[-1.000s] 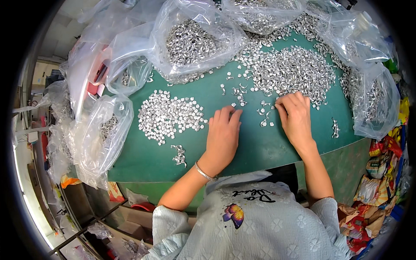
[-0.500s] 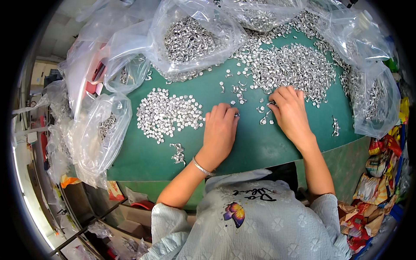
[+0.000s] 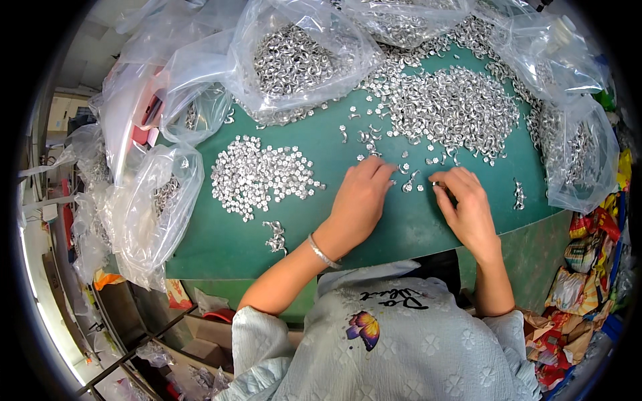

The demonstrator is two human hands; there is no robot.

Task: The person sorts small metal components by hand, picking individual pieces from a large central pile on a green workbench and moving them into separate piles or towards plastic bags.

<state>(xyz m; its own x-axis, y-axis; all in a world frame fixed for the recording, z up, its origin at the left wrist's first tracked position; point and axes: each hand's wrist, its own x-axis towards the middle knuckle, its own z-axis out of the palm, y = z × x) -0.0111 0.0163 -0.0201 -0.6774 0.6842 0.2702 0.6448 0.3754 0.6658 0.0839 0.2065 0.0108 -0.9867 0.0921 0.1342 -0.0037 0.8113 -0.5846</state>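
Note:
My left hand [image 3: 360, 197], with a silver bangle at its wrist, is over the middle of the green tabletop [image 3: 408, 230]. Its fingers are pressed together beside a few loose curved metal pieces [image 3: 409, 182]; what they hold is too small to make out. To its right, my right hand [image 3: 467, 204] pinches a small silver metal piece [image 3: 435, 183] between thumb and forefinger. Left of my hands lies a spread of flower-shaped silver pieces [image 3: 257, 175]. A larger heap of curved silver pieces [image 3: 455, 110] covers the table beyond my right hand.
Clear plastic bags [image 3: 301, 67] full of metal pieces line the far edge. Another bag [image 3: 580, 154] stands at the right, and a crumpled one [image 3: 157, 207] at the left. Small clusters [image 3: 275, 237] of joined pieces lie near the front left and far right [image 3: 519, 195].
My left hand has moved right, away from the flower-shaped pieces, toward the loose curved ones. My right hand has drawn back from the large heap toward me.

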